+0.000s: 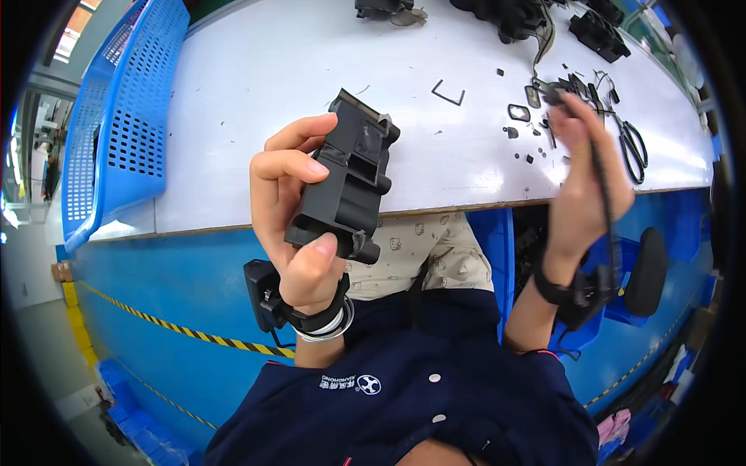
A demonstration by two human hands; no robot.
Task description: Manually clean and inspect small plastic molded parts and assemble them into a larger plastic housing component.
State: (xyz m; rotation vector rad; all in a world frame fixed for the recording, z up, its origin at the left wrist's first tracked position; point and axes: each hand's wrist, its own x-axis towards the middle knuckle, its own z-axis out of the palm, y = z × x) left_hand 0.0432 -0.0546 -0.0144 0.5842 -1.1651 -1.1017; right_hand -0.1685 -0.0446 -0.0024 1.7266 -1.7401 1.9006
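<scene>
My left hand is wrapped round a black plastic housing, held tilted above the table's front edge. The housing is block-shaped, with open recesses and rounded lugs along its right side. Its thumb presses on the lower end while the fingers curl over the left edge. To the right, my right hand is closed round a long thin black strip-like item, smeared by motion. I cannot make out its exact kind. This hand is nearest to the small loose black parts on the table.
A white table spans the front. A blue perforated basket stands at its left end. Black-handled scissors lie at the right, near cut scraps. A bent black strip lies mid-table. Larger black assemblies sit at the back.
</scene>
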